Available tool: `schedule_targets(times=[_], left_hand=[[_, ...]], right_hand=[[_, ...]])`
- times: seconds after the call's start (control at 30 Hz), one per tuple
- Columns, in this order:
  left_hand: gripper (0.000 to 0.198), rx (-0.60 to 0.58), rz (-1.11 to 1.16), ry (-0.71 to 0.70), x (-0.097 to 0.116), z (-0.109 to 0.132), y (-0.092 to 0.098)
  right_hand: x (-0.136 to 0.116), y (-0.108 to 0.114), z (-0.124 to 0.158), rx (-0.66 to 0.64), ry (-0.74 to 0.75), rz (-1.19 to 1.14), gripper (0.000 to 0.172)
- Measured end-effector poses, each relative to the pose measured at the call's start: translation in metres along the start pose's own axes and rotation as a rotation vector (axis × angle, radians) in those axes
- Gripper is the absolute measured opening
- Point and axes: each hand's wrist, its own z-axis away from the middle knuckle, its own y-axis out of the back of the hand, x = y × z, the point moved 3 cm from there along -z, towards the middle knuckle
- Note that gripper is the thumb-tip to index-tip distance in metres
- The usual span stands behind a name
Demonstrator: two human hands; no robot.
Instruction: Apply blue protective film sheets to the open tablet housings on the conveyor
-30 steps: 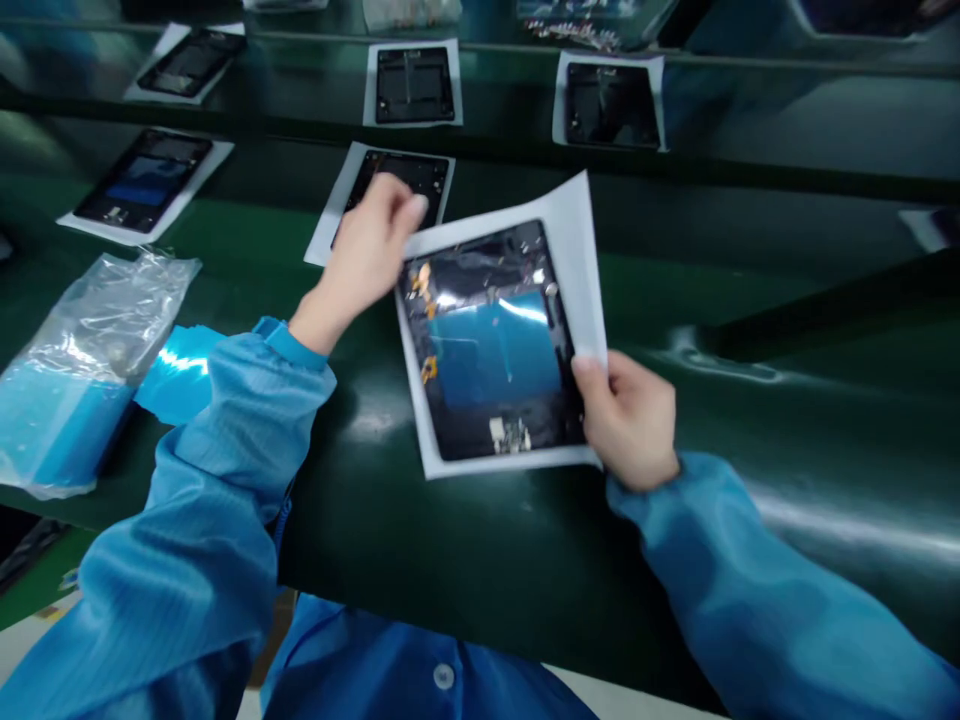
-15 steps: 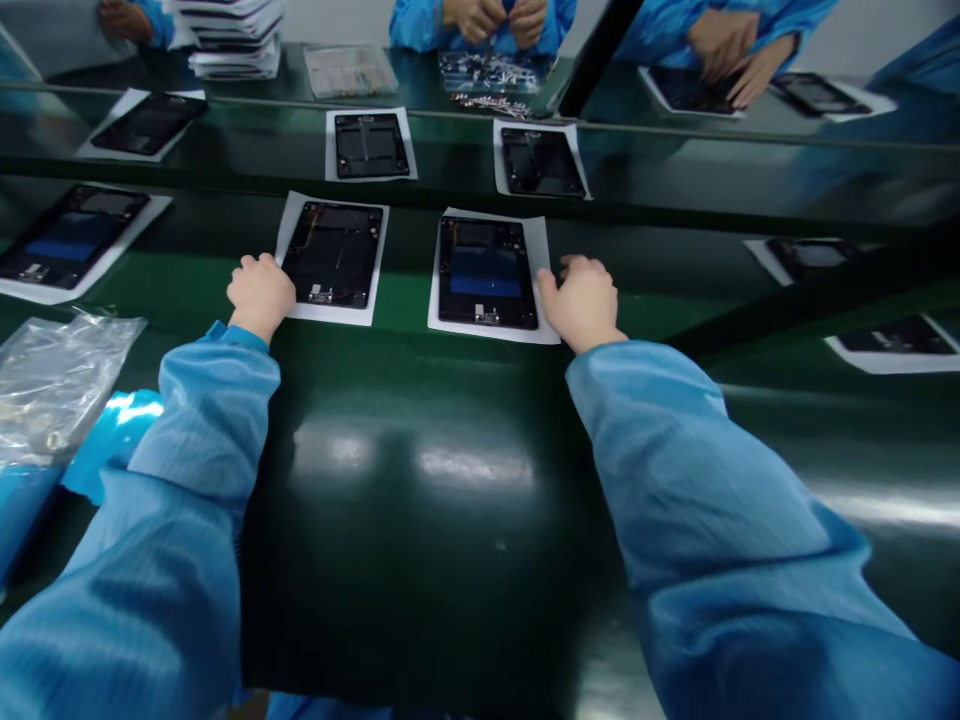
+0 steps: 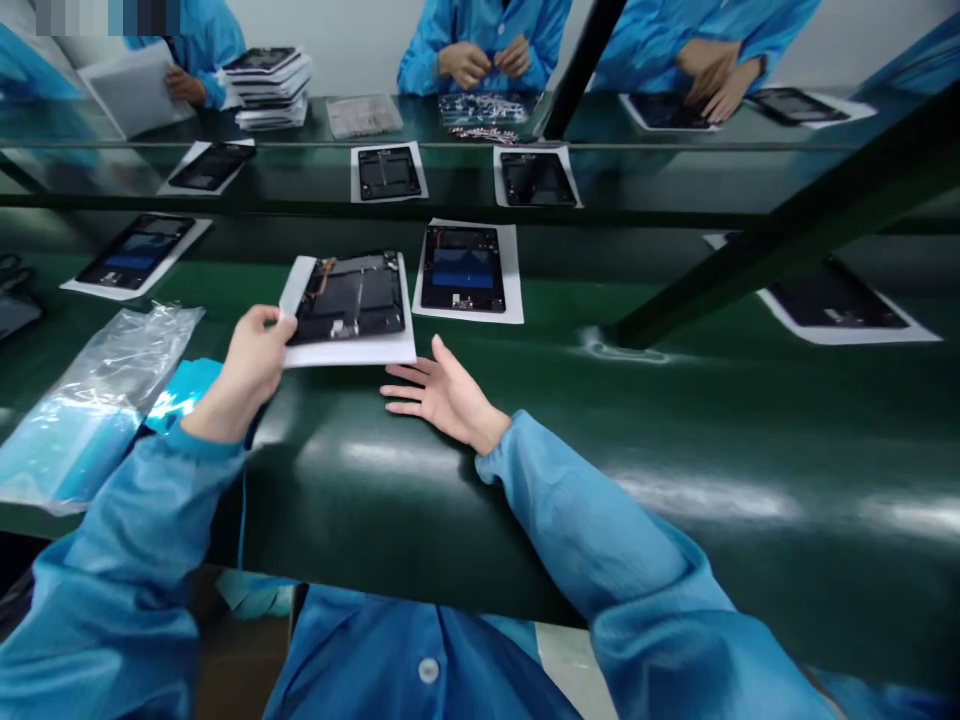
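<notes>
left hand [image 3: 255,358] holds black panel [image 3: 356,300] on paper [image 3: 352,351], right hand [image 3: 450,400] near.

The first panel [image 3: 379,300] rests on the first sheet [image 3: 352,351] at the left fingers [image 3: 280,329]. The second panel [image 3: 463,272] lies on the second sheet [image 3: 511,270], to the right. The third panel [image 3: 139,252] lies behind the bag [image 3: 101,405], on the left. The right fingers [image 3: 406,391] are located before the first sheet, over the counter [image 3: 390,540].
</notes>
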Motion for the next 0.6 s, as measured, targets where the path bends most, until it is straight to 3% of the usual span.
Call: schedule_targets(times=[0.07, 0.17, 0.27, 0.33, 0.43, 0.53, 0.6], left_hand=[[0.024, -0.083, 0.004, -0.016, -0.021, 0.058, 0.008], [0.040, -0.289, -0.045, -0.048, -0.046, 0.132, 0.014], [0.044, -0.402, -0.190, -0.127, -0.050, 0.159, 0.025], [0.040, -0.315, -0.320, -0.176, -0.047, 0.144, 0.041], [0.040, -0.127, -0.499, -0.183, -0.046, 0.093, 0.071], [0.041, -0.144, -0.602, -0.147, -0.053, 0.047, 0.089], [0.036, -0.212, -0.622, -0.141, -0.058, 0.029, 0.094]], right_hand=[[0.008, -0.001, 0.016, 0.024, -0.021, -0.153, 0.068], [0.018, 0.007, 0.056, 0.116, 0.011, -0.122, 0.050], [0.022, 0.024, 0.102, 0.131, -0.024, -0.056, 0.040], [0.018, 0.043, 0.126, 0.174, -0.033, 0.044, 0.038], [0.014, 0.073, 0.142, 0.236, -0.073, 0.203, 0.041], [0.011, 0.095, 0.145, 0.275, -0.098, 0.397, 0.048], [0.006, 0.106, 0.147, 0.399, 0.000, 0.692, 0.054]])
